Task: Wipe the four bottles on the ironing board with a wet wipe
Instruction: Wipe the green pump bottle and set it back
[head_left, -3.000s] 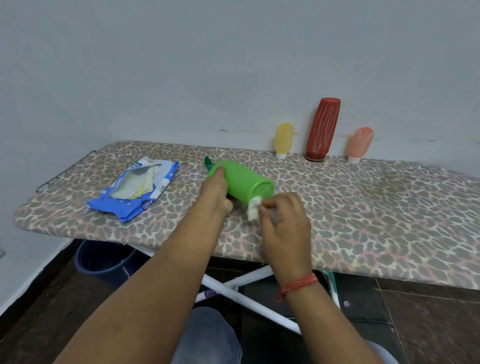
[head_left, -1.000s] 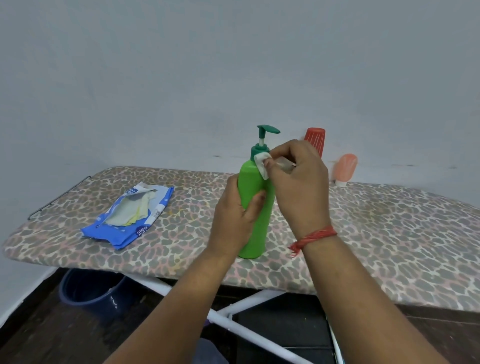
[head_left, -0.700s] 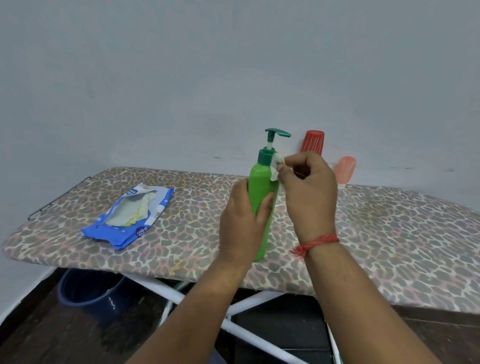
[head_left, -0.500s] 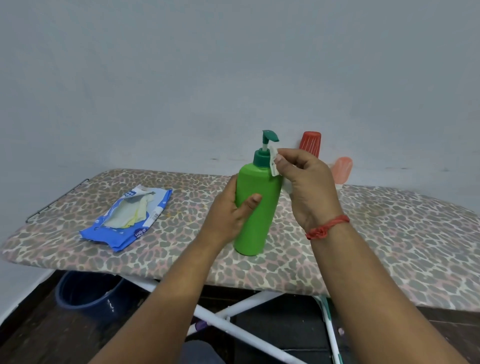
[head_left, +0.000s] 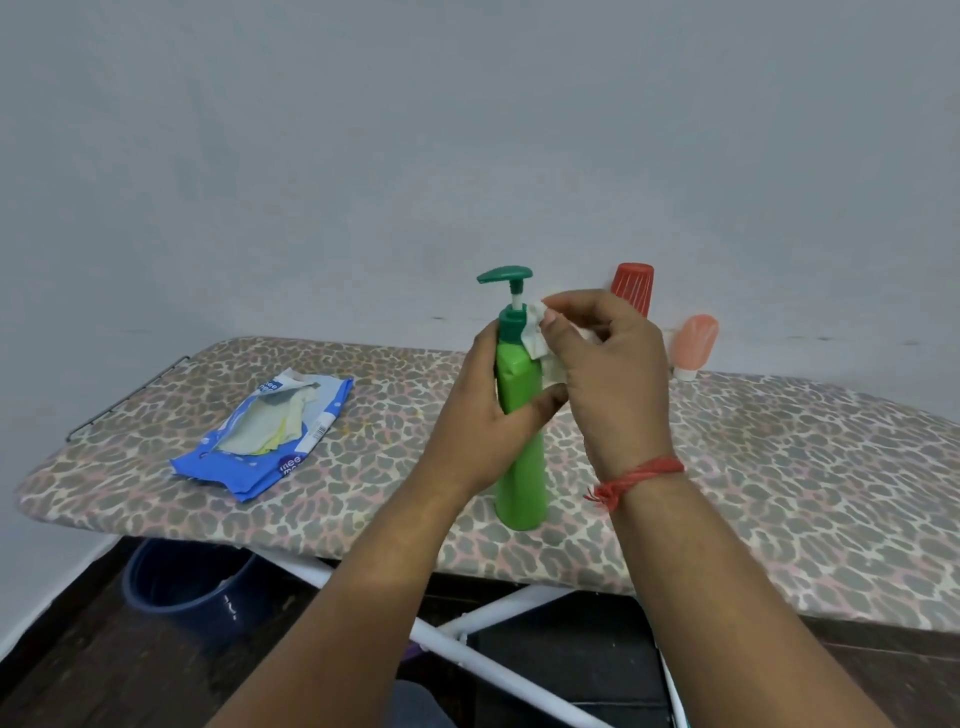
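A green pump bottle (head_left: 521, 478) stands upright on the leopard-print ironing board (head_left: 779, 467). My left hand (head_left: 488, 405) is wrapped around its upper body. My right hand (head_left: 608, 374) pinches a white wet wipe (head_left: 537, 338) against the bottle's dark green collar, just below the pump head. Behind my right hand, a red ribbed bottle (head_left: 632, 288) and a pale pink bottle (head_left: 695, 345) lean upside down against the wall. The yellow bottle is hidden behind my hands.
An opened blue wet-wipe pack (head_left: 265, 441) lies on the left part of the board. A dark blue bucket (head_left: 187, 582) sits on the floor under the board's left end, beside the white legs (head_left: 483, 623).
The green bottle went from lying on its side to standing upright. The wipe moved from its base up to the collar, and the pump head has turned to point left.
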